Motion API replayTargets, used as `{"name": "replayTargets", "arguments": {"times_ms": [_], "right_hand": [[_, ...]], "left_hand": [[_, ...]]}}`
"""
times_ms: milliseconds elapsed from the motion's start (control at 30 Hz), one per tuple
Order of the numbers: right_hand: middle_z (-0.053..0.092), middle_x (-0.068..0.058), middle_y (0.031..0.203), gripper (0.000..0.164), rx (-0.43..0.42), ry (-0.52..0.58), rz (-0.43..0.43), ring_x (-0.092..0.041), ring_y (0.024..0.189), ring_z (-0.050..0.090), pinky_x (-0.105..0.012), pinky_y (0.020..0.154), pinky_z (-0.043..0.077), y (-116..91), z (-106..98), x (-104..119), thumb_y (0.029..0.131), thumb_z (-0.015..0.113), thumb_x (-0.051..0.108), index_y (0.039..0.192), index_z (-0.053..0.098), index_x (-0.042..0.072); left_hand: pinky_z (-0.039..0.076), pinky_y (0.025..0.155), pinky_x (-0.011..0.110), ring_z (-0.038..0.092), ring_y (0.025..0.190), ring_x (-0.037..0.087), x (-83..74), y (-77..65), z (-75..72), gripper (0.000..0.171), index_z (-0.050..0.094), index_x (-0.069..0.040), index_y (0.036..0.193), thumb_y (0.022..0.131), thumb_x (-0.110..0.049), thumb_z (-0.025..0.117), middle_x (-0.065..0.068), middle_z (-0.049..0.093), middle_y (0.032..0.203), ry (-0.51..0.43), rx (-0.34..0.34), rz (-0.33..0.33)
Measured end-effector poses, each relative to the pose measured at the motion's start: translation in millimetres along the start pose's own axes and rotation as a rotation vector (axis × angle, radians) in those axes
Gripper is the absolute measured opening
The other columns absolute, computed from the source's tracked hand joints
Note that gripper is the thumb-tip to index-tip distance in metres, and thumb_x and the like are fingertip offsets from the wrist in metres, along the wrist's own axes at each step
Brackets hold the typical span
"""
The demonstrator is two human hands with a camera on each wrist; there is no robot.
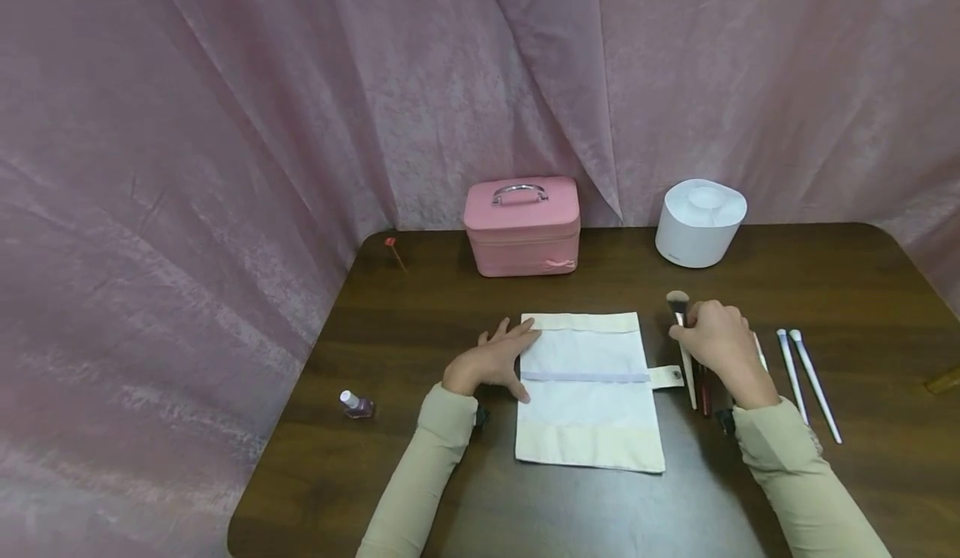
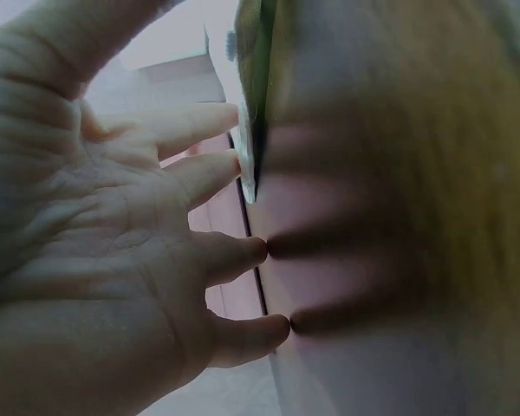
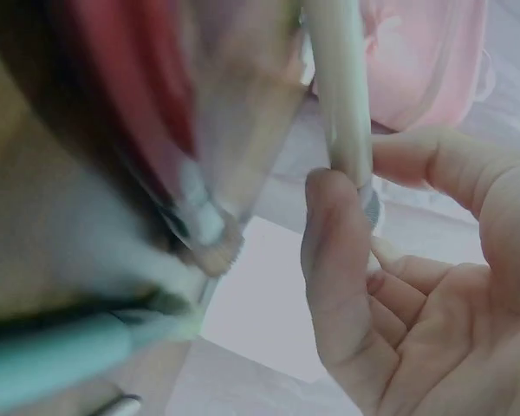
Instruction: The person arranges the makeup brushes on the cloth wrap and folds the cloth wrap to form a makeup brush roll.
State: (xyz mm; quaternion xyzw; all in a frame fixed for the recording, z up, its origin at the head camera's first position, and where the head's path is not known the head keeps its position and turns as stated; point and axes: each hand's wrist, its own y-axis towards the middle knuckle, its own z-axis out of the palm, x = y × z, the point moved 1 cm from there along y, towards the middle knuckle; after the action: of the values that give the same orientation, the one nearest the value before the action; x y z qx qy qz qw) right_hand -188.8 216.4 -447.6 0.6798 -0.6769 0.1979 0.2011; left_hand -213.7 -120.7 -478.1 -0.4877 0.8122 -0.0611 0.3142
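A white cloth brush roll [image 1: 588, 416] lies flat and unfolded, its short snap strap [image 1: 666, 377] sticking out to the right. My left hand [image 1: 492, 361] rests at its left edge with fingers spread; in the left wrist view two fingertips touch the cloth edge. To the right of the roll, my right hand [image 1: 722, 345] pinches a makeup brush [image 1: 678, 303] between thumb and fingers. Its bristles point away from me, and its pale handle [image 3: 342, 87] crosses the right wrist view. A red-handled brush [image 3: 139, 95] lies close beside that hand, near a mint-handled brush [image 3: 61, 355].
Two white-handled brushes [image 1: 817, 387] lie to the right of my right forearm. A pink case [image 1: 522, 233] and a white container [image 1: 697, 228] stand at the back. On the left are a nail polish bottle [image 1: 358, 407] and a thin red-capped tube [image 1: 395, 253].
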Motion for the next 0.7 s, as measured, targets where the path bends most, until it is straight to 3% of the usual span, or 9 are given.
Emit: {"name": "replayTargets", "arguments": {"times_ms": [100,233,467,700], "right_hand": [[0.058,-0.008,0.065,0.023,-0.049,0.030,-0.005,-0.027,0.059,0.050,-0.035,0.047,0.036,-0.6,-6.4,1.7,0.090,0.066,0.017,0.075,0.065,-0.001],[0.067,-0.017,0.078,0.028,-0.089,0.072,-0.024,-0.029,0.065,0.056,-0.037,0.051,0.040,-0.1,-10.9,5.2,0.092,0.066,0.017,0.095,0.068,-0.011],[0.069,-0.016,0.078,0.027,-0.186,0.162,-0.083,-0.025,0.064,0.057,-0.035,0.055,0.043,3.7,-12.0,17.1,0.092,0.060,0.015,0.100,0.067,-0.010],[0.070,-0.021,0.086,0.024,-0.219,0.373,-0.082,-0.022,0.060,0.068,-0.025,0.052,0.052,8.9,-2.7,43.1,0.095,0.059,0.011,0.105,0.065,-0.009]], "left_hand": [[0.008,0.117,0.065,-0.003,0.154,0.035,0.3,3.0,-1.0,0.111,0.026,-0.019,0.162,0.074,-0.028,0.093,0.000,0.008,0.170,0.009,-0.002,0.007],[0.009,0.117,0.066,-0.003,0.154,0.036,0.9,7.7,-2.7,0.112,0.026,-0.020,0.162,0.074,-0.029,0.093,0.000,0.007,0.170,0.019,0.003,0.009],[0.009,0.117,0.066,-0.003,0.154,0.037,-0.1,10.9,-5.5,0.110,0.026,-0.020,0.162,0.075,-0.032,0.092,0.000,0.004,0.170,0.032,-0.006,0.010],[0.006,0.117,0.065,-0.001,0.154,0.036,4.9,4.4,-3.8,0.106,0.027,-0.018,0.162,0.078,-0.037,0.089,0.002,0.007,0.170,-0.049,-0.072,0.018]]}}
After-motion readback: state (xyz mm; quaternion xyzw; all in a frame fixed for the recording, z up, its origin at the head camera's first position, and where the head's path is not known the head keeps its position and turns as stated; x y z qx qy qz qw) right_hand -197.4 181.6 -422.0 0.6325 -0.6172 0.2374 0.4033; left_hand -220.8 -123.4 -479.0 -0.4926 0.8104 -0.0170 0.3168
